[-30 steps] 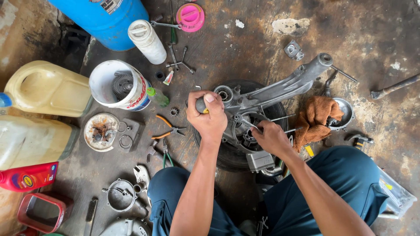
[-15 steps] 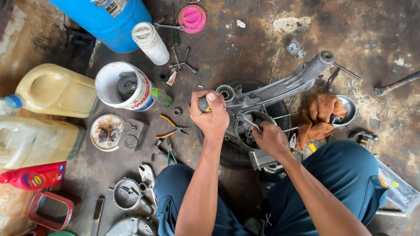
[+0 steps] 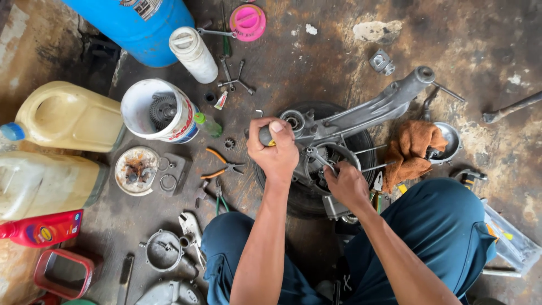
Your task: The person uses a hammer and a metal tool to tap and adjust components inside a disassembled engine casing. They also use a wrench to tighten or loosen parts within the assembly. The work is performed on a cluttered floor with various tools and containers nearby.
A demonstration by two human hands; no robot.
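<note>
A person in blue trousers is squatting over a grey engine casing point(image 3: 361, 121) that is lying across a black tyre point(image 3: 293, 192) on the stained workshop floor point(image 3: 339, 51). The left hand point(image 3: 275, 148) is closing tight around a dark-handled tool point(image 3: 265, 135), apparently a screwdriver or driver, standing just beside the casing's round bearing seat. The right hand point(image 3: 345, 183) is pinching narrowly around a metal tool point(image 3: 316, 158) that is reaching into the open circular housing; what its tip is meeting cannot be made out. The work in hand appears to be loosening or prying a part inside that housing, and the next move is likely calling for steady pressure from both hands without slipping off the fitting. Around the casing are lying an orange rag point(image 3: 415, 149), orange-handled pliers point(image 3: 223, 166), a white bucket point(image 3: 158, 113) holding a gear, yellowish jugs point(image 3: 65, 116) and loose engine covers point(image 3: 164, 251).
</note>
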